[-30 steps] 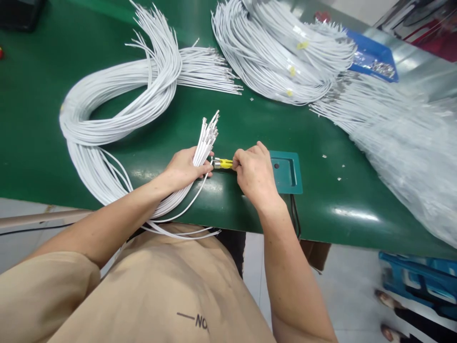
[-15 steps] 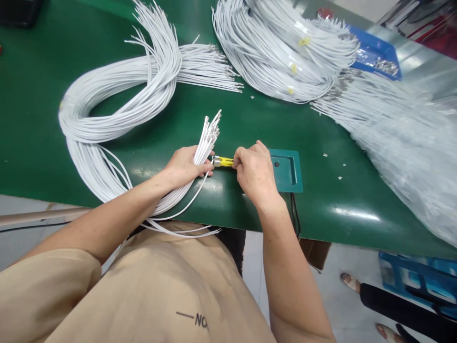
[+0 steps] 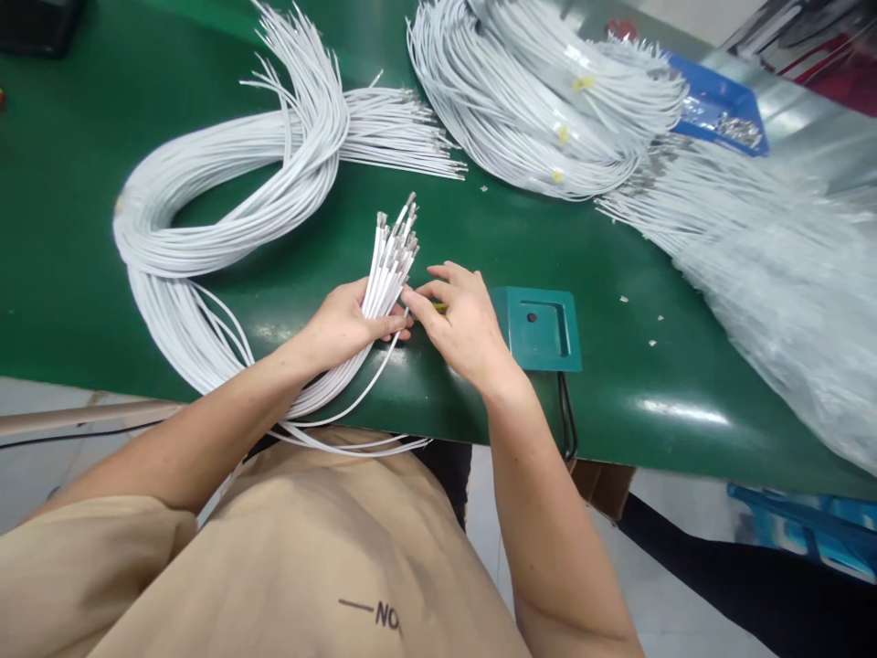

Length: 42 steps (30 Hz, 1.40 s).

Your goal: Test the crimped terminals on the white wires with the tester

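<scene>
Head view: the left hand (image 3: 343, 318) is closed around a bundle of white wires (image 3: 389, 270) near the middle of the green table (image 3: 617, 366), its metal-tipped ends fanning upward toward the far side. The bundle curves back toward the near edge beside the left forearm. The right hand (image 3: 460, 322) is just beside the left, its thumb and index fingertip at the bundle's right side next to a single wire (image 3: 384, 361); whether they pinch it I cannot tell. A yellow piece (image 3: 440, 308) shows between the right hand's fingers, mostly hidden.

Just right of that hand lies a teal tray (image 3: 544, 345) with a dark spot. A large coil of white wires (image 3: 219, 151) lies at the left, another stack of wire coils (image 3: 513, 100) at the far side. Farther right are a blue bin (image 3: 713, 87) holding small metal parts (image 3: 740, 131) and wires under clear plastic (image 3: 774, 302).
</scene>
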{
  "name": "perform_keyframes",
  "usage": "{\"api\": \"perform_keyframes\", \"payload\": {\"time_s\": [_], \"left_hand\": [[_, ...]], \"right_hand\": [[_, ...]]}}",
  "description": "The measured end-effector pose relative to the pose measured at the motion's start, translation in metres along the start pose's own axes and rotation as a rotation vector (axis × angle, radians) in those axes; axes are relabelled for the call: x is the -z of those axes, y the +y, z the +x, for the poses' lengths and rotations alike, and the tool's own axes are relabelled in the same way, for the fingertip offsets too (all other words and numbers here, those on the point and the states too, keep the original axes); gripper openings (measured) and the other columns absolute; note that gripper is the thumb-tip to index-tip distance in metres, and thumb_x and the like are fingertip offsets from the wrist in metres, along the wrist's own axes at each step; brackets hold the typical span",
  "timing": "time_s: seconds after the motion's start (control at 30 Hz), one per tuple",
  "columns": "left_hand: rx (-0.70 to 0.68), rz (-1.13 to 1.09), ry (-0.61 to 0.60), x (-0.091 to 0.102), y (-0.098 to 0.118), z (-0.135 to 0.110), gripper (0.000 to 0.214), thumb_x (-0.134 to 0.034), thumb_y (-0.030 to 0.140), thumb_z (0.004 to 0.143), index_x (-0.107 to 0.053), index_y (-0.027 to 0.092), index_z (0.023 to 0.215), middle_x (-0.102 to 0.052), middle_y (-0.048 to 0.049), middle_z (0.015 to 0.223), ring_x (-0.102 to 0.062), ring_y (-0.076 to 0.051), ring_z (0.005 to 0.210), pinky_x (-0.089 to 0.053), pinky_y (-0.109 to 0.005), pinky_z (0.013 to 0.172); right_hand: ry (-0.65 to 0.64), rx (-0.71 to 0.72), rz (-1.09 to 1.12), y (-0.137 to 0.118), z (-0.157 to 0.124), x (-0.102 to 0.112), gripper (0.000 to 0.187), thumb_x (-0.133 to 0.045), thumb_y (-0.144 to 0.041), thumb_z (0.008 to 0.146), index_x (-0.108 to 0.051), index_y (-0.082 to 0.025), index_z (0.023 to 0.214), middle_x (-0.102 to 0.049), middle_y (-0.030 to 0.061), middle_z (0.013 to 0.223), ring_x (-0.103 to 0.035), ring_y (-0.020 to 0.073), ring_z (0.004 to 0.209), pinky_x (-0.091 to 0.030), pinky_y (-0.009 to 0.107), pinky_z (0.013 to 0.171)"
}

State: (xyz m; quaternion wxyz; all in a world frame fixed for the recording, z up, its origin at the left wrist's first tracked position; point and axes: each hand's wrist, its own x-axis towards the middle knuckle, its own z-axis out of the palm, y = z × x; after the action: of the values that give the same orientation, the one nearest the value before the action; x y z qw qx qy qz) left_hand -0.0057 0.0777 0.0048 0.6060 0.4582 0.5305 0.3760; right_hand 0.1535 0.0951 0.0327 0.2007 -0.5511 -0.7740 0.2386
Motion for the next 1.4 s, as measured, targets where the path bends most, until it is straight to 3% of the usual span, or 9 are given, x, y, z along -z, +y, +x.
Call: {"api": "perform_keyframes", "payload": {"time_s": [0.2, 0.43, 0.57, 0.73, 1.17, 1.3, 1.4], "left_hand": [[0.022, -0.046, -0.013, 0.000, 0.003, -0.002, 0.045, -0.078, 0.026, 0.062, -0.061, 0.013, 0.103, -0.067, 0.0001, 0.069, -0.068, -0.018, 0.064, -0.054, -0.030, 0.065], [0.131, -0.192, -0.043, -0.001, 0.000, 0.001, 0.042, -0.078, 0.021, 0.062, -0.061, 0.012, 0.100, -0.066, 0.0006, 0.068, -0.066, -0.014, 0.061, -0.056, -0.032, 0.069], [0.109, -0.160, -0.038, 0.000, -0.003, 0.004, 0.047, -0.077, 0.021, 0.063, -0.059, 0.012, 0.105, -0.067, 0.0002, 0.069, -0.067, -0.016, 0.064, -0.055, -0.031, 0.067], [0.093, -0.119, -0.032, 0.001, -0.008, 0.008, 0.048, -0.077, 0.023, 0.064, -0.058, 0.012, 0.107, -0.067, -0.0005, 0.071, -0.067, -0.016, 0.066, -0.055, -0.031, 0.066], [0.094, 0.101, -0.026, -0.002, -0.012, 0.012, 0.038, -0.072, 0.023, 0.068, -0.059, 0.016, 0.103, -0.068, -0.0016, 0.075, -0.071, -0.020, 0.068, -0.057, -0.034, 0.068], [0.109, 0.060, -0.032, -0.003, -0.010, 0.012, 0.038, -0.073, 0.021, 0.067, -0.059, 0.016, 0.101, -0.067, -0.0008, 0.072, -0.070, -0.019, 0.068, -0.057, -0.033, 0.068], [0.136, -0.022, -0.040, -0.002, -0.008, 0.011, 0.038, -0.074, 0.018, 0.065, -0.058, 0.014, 0.099, -0.066, 0.0003, 0.070, -0.070, -0.019, 0.067, -0.057, -0.034, 0.070]], "right_hand": [[-0.038, 0.075, 0.002, 0.005, 0.000, -0.006, 0.017, -0.049, -0.018, 0.086, -0.060, -0.019, 0.073, -0.065, 0.0058, 0.097, -0.056, 0.0198, 0.099, -0.038, 0.039, 0.096], [0.030, 0.316, -0.390, 0.007, -0.012, -0.003, 0.023, -0.038, -0.020, 0.092, -0.060, -0.018, 0.086, -0.062, 0.0058, 0.088, -0.052, 0.0206, 0.092, -0.023, 0.042, 0.110], [0.025, 0.242, -0.438, 0.015, -0.015, 0.006, 0.012, -0.050, -0.021, 0.087, -0.059, -0.018, 0.095, -0.064, 0.0086, 0.099, -0.051, 0.0247, 0.101, -0.025, 0.049, 0.107], [-0.066, 0.183, -0.440, 0.029, -0.013, 0.013, 0.011, -0.051, -0.013, 0.082, -0.057, -0.020, 0.087, -0.066, 0.0037, 0.082, -0.055, 0.0217, 0.087, -0.027, 0.049, 0.105], [-0.026, 0.142, -0.408, 0.033, -0.006, 0.011, 0.017, -0.048, -0.008, 0.076, -0.058, -0.021, 0.073, -0.056, -0.0002, 0.063, -0.051, 0.0164, 0.069, -0.032, 0.043, 0.105], [-0.004, 0.159, -0.360, 0.027, -0.010, 0.015, 0.012, -0.054, -0.013, 0.078, -0.061, -0.020, 0.085, -0.065, 0.0042, 0.080, -0.056, 0.0210, 0.087, -0.029, 0.047, 0.106], [0.139, 0.142, -0.281, 0.019, -0.017, 0.016, 0.016, -0.055, -0.018, 0.082, -0.060, -0.020, 0.097, -0.067, 0.0068, 0.103, -0.055, 0.0239, 0.102, -0.029, 0.047, 0.105]]}}
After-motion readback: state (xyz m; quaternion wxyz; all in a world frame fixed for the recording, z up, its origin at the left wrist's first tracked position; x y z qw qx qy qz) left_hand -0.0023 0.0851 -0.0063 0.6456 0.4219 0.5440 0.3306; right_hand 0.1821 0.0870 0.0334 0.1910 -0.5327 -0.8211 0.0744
